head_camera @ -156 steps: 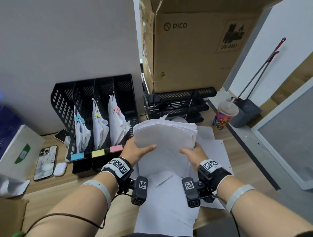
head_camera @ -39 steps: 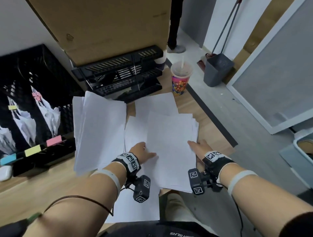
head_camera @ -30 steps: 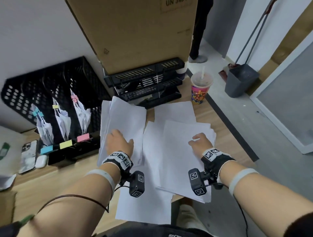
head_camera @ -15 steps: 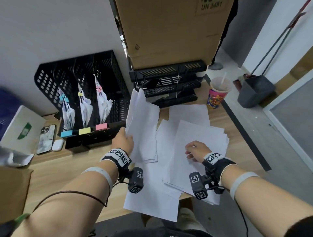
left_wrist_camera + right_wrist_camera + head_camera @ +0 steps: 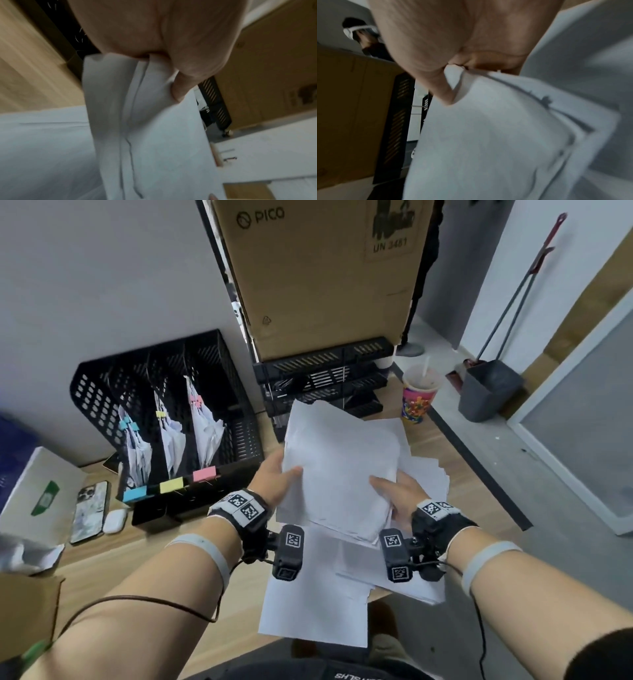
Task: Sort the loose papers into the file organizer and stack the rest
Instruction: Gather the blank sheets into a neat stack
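Two hands (image 5: 277,477) (image 5: 399,494) pinch sheaf (image 5: 339,470) (wrists – thumbs atop)

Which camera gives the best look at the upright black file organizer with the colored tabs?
The head view. It shows the whole file organizer with clipped papers in three slots and blue, yellow and pink tabs along its front. The left wrist view catches only a blurred dark strip behind the hand, perhaps its edge; the right wrist view doesn't show it.

organizer (image 5: 219,419) x1 | clipped bundles x3 | phones x2 | cup (image 5: 419,398) x1 | box (image 5: 322,275) x1
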Tool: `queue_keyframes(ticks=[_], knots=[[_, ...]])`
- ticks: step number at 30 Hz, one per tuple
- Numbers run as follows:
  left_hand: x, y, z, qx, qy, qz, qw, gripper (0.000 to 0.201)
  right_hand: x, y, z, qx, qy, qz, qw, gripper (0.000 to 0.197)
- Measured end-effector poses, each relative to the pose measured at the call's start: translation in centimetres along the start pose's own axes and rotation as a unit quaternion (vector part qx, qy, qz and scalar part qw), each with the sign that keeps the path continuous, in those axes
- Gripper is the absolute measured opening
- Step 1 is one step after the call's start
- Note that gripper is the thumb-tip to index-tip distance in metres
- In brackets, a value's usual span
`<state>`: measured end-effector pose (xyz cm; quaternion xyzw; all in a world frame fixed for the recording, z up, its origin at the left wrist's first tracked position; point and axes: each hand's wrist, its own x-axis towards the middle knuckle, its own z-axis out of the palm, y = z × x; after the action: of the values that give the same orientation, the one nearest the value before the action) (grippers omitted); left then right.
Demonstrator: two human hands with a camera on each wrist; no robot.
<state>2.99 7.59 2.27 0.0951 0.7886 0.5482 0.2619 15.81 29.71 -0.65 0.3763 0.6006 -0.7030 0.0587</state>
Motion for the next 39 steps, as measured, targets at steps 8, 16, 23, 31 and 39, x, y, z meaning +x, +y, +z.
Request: queue_keyframes(ticks=[8, 16, 23, 31, 39], knots=[[0.1, -4.5, 7.1, 0.139, -0.112, -0.194, 0.965, 0.06, -2.4, 4.5, -6.5, -0.225, 0.148, 0.12, 0.956, 0.019], [2.3, -6.3, 11.9, 0.266, -0.13, -0.162, 0.941, 0.075, 0.3, 9.0, -8.8, -0.254, 0.155, 0.15, 0.943, 0.051], [3.5, -6.0, 12.8, 0.272, -0.134, -0.206, 0.93, 0.069, 1.4, 7.8, -9.4, -0.227, 0.103, 0.184, 0.951, 0.037], [3.6, -5.2, 12.9, 0.15, -0.167, -0.195, 0.955, 0.045, 2.0, 6.2, -9.9, -0.27, 0.062, 0.119, 0.954, 0.032], [5.9, -4.1, 11.9, 0.043, -0.066, -0.179, 0.981, 0.066, 5.5, 0.4, -10.6, -0.252, 0.1, 0.031, 0.962, 0.035]])
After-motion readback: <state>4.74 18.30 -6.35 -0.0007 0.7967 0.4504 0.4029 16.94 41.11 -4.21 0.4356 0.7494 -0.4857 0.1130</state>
